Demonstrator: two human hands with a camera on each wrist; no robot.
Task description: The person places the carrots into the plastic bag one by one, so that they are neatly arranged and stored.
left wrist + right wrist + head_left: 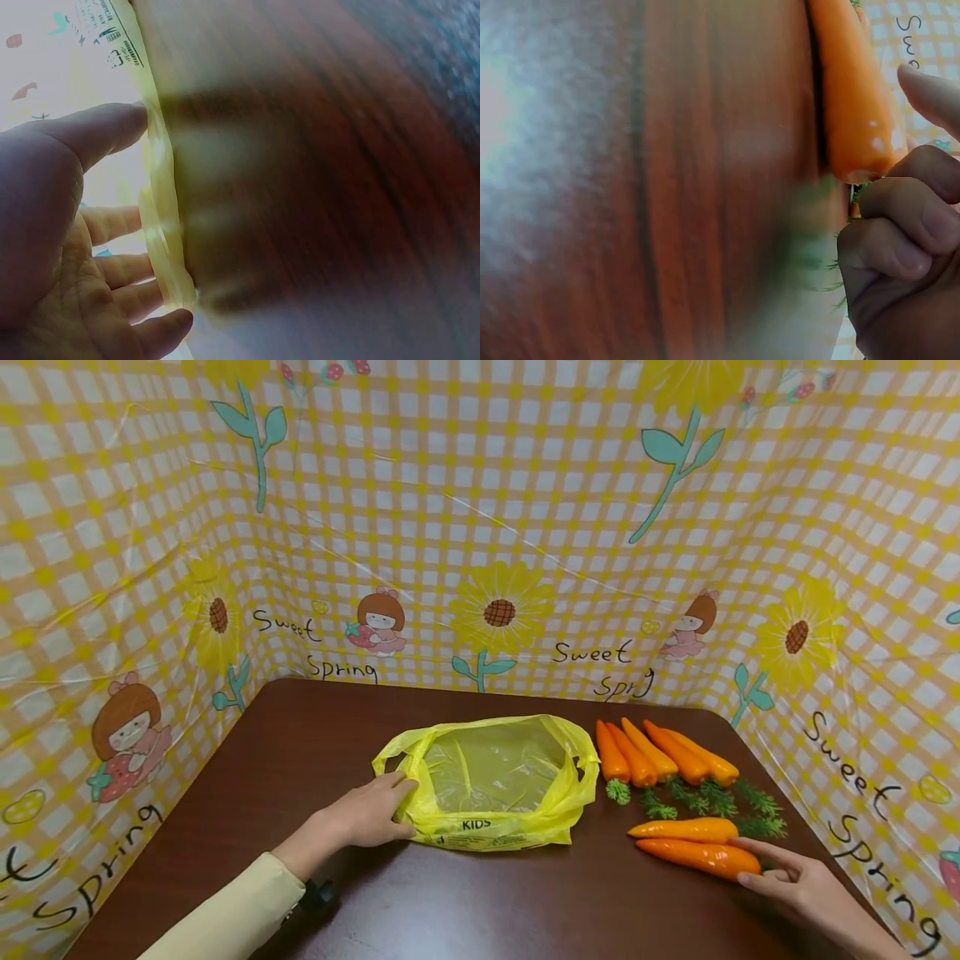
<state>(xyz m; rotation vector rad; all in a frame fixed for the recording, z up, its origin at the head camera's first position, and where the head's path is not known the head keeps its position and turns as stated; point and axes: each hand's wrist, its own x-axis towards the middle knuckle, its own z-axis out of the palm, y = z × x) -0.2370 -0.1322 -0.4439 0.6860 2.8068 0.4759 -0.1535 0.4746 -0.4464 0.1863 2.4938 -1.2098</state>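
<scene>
A yellow plastic bag (495,831) lies mid-table with its mouth facing up. Against its left side rests my left hand (371,810), fingers and thumb spread along the plastic, as the left wrist view also shows. At the right, two glossy orange carrots lie side by side with tips pointing left: a rear carrot (682,830) and a front carrot (697,857). My right hand (802,885) grips the front carrot near its stem end, thumb on the near side and index finger on the far side. In the right wrist view the other fingers curl beside this carrot (859,97).
Behind the pair, several more carrots (652,756) lie in a row, green tops (705,797) toward me, close beside the bag. A dark brown table (457,910) carries everything. Checked yellow cloth walls (487,510) stand along its back and both sides.
</scene>
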